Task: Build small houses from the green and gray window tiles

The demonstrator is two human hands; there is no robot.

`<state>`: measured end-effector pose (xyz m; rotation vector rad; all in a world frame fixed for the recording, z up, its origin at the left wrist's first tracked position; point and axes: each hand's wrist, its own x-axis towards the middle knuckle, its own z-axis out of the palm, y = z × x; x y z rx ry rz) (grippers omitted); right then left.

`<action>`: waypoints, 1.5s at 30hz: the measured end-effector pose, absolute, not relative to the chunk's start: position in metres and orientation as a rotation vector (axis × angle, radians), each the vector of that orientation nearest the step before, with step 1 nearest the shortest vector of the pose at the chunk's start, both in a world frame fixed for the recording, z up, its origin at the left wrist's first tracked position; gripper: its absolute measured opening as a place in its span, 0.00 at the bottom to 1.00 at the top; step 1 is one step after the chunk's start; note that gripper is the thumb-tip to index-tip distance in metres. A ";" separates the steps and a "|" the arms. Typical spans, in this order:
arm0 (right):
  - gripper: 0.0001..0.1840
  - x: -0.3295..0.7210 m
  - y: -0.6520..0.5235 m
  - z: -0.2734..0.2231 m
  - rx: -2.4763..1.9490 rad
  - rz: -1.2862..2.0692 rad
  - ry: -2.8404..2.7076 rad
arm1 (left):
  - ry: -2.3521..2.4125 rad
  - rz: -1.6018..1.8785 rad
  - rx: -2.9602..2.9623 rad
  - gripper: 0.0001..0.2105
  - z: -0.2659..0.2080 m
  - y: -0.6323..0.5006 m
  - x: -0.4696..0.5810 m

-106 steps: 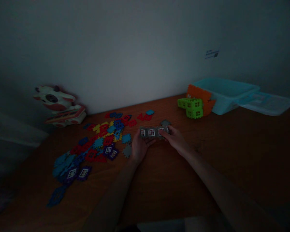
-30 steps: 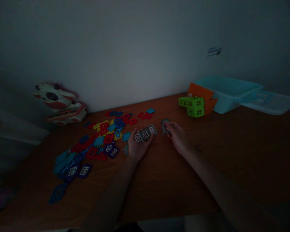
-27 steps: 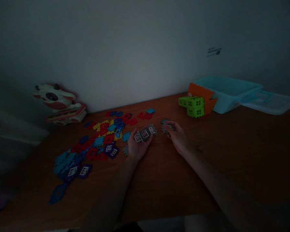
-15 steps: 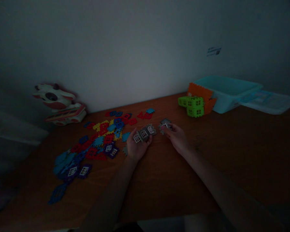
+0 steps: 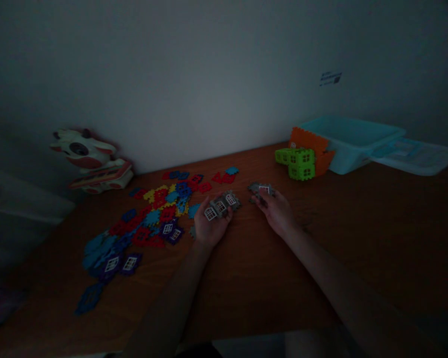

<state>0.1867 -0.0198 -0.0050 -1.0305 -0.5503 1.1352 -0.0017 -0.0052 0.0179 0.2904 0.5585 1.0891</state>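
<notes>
A strip of grey building tiles (image 5: pixel 220 206) with white window frames rests in my left hand (image 5: pixel 210 229), whose thumb and fingers close round its near end. To the right, my right hand (image 5: pixel 278 211) grips another grey window tile (image 5: pixel 264 189) from above with thumb and fingers. A second grey piece seems to lie at the left edge of that tile, but the dim light hides whether they are joined. The two grey groups are apart, with a narrow gap between them. Beside my left wrist, a further grey tile (image 5: pixel 193 231) lies on the table, partly covered.
Left of my hands spreads a heap of red, blue and yellow tiles (image 5: pixel 168 214), with purple window tiles (image 5: pixel 130 263) nearer. A cow toy (image 5: pixel 85 159) stands at the back left. At right are a green tile build (image 5: pixel 301 164), an orange panel (image 5: pixel 323 154) and a turquoise bin (image 5: pixel 353 144).
My right hand has shifted slightly right, and the window tile in it has turned and moved right. My left hand and its strip have moved a little left.
</notes>
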 end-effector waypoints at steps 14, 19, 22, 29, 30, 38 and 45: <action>0.18 0.181 -0.025 0.005 -1.071 1.158 -0.484 | 0.583 1.146 0.206 0.11 0.017 -0.002 0.000; 0.17 0.178 -0.027 0.009 -1.078 1.214 -0.545 | 0.586 1.136 0.202 0.11 0.018 -0.004 0.001; 0.19 0.175 -0.029 0.011 -1.078 1.217 -0.610 | 0.585 1.129 0.240 0.10 0.018 -0.005 0.001; 0.20 0.171 -0.037 0.013 -1.211 1.040 -1.064 | 0.583 1.121 0.317 0.08 0.015 -0.004 0.000; 0.20 0.170 -0.039 0.011 -1.242 1.001 -1.120 | 0.584 1.120 0.322 0.08 0.015 -0.004 0.001; 0.13 0.166 -0.043 0.003 -1.259 0.758 -1.332 | 0.571 1.102 0.412 0.10 0.013 -0.006 0.003; 0.13 0.165 -0.042 0.000 -1.196 0.730 -1.385 | 0.594 1.052 0.394 0.14 0.017 -0.006 0.004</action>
